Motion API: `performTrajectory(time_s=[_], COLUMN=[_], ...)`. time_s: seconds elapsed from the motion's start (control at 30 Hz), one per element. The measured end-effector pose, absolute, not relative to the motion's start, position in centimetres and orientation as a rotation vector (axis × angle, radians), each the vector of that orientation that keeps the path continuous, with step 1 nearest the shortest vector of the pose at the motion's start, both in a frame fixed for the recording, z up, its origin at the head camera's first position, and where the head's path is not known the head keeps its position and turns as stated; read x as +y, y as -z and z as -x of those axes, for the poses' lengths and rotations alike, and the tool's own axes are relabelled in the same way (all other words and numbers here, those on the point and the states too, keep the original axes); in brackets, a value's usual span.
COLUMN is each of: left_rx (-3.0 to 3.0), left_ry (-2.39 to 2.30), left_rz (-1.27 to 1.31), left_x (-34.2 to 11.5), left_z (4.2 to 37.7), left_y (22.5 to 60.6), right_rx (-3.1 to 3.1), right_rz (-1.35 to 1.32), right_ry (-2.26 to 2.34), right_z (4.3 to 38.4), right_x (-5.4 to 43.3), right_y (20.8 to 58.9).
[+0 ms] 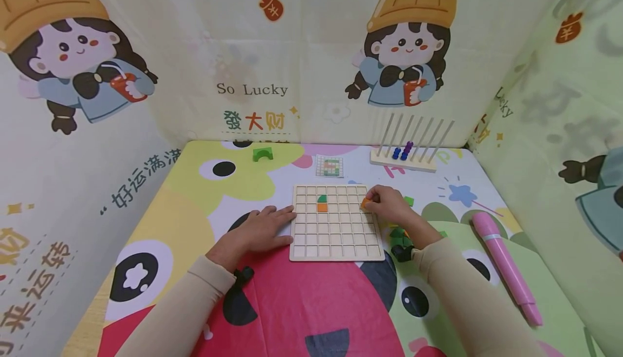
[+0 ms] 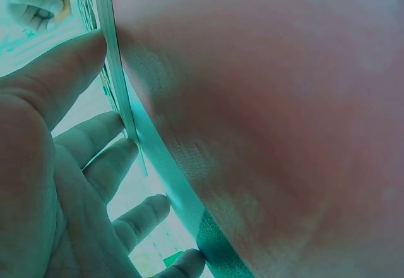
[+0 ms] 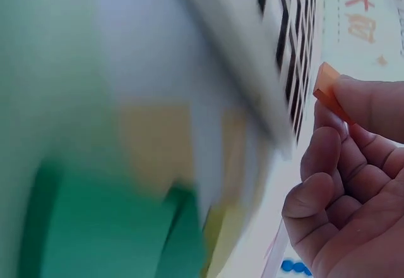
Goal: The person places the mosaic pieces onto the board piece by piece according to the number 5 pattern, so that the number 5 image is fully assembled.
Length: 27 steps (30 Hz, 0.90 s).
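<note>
A wooden grid board (image 1: 340,238) lies flat in the middle of the table. On it sit a green piece with a curved edge (image 1: 322,199) and, directly below, an orange square block (image 1: 322,207). My left hand (image 1: 263,230) rests at the board's left side, its fairly straight fingers touching the edge, as the left wrist view also shows. Over the board's upper right edge, my right hand (image 1: 391,203) pinches an orange block (image 3: 328,85) between thumb and fingers. Its full shape is partly covered by the thumb.
Loose green blocks (image 1: 399,236) lie by the right forearm, partly hidden. Behind the board are a pattern card (image 1: 330,166), a green arch block (image 1: 263,154) and a pegged wooden rack (image 1: 404,162) with blue and purple beads. A pink tube-shaped object (image 1: 506,265) lies at right.
</note>
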State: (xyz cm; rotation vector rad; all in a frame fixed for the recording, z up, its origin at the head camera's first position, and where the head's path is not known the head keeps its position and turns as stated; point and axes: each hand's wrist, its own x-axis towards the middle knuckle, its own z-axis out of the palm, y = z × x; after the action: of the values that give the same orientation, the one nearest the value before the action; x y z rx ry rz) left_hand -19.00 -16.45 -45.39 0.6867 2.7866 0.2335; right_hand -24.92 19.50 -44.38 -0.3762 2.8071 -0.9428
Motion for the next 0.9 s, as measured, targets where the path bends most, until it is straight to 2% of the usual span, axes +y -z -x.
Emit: performTrajectory(time_s=[0.47, 0.9], left_rx=[2.776, 2.765], left_ry=[-0.254, -0.267], left_rz=[-0.683, -0.687], left_x=[-16.6, -16.6], left_z=[18.8, 18.8], left_y=[45.3, 45.1], right_rx=[2.695, 2.64], right_rz=[0.655, 0.742], right_ry=[0.907, 0.854], right_z=[25.2, 24.6], right_x=[13.5, 10.2], right_y=[44.6, 44.4])
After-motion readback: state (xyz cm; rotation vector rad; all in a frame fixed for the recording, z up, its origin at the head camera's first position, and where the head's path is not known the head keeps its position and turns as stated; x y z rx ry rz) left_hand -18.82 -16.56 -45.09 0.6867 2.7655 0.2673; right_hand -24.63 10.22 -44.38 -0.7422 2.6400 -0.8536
